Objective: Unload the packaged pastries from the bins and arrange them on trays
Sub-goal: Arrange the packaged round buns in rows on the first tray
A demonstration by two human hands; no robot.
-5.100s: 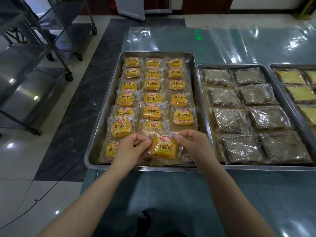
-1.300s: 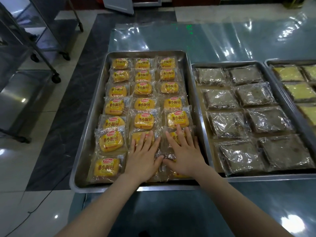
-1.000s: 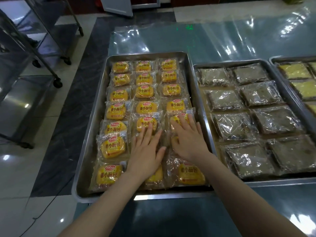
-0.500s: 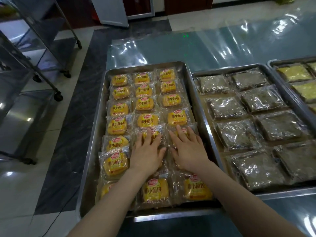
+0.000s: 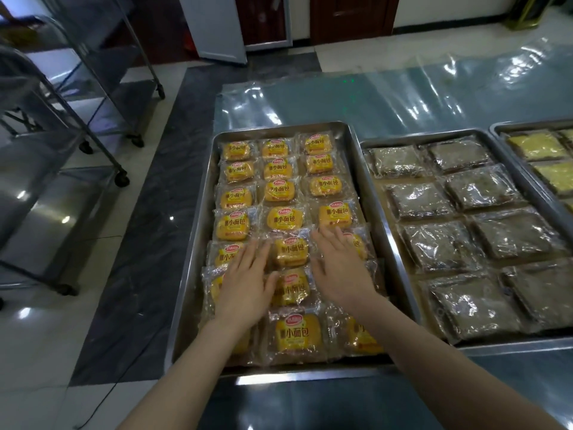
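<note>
**Resting both hands flat on the yellow pastry packets [image 5: 290, 251]**

The left hand [image 5: 245, 283] lies palm down on the left column of packets in the steel tray [image 5: 193, 259]. Its fingers [image 5: 252, 252] are straight and spread wide, holding nothing. The right hand [image 5: 341, 268] lies the same way on the right column, fingers [image 5: 328, 240] straight and fanned, their tips pointing toward the tray's far end. Neither hand curls round a packet. Between the two hands the middle column shows uncovered, its packets just beside the thumbs.

The yellow pastry packets fill this tray in three columns. Each is a yellow bun in a clear wrapper with a red logo and dark characters, and the wrappers overlap at their edges. The nearest row lies by the tray's near rim, partly hidden under the forearms.

Just to the right stands a second tray [image 5: 511, 344] with larger brown slabs [image 5: 477, 189] in clear wrap, set in two columns. Beyond it, at the right edge, a third tray [image 5: 496, 128] holds pale yellow slabs [image 5: 536, 147] and is cut off by the frame.

All three trays sit on the bench [image 5: 403, 97], which is covered with a glossy clear plastic sheet. Left of the bench, wheeled steel racks [image 5: 46, 212] stand on the tiled floor [image 5: 37, 321], and a dark cable [image 5: 107, 397] runs across the floor near the bench's corner.
</note>
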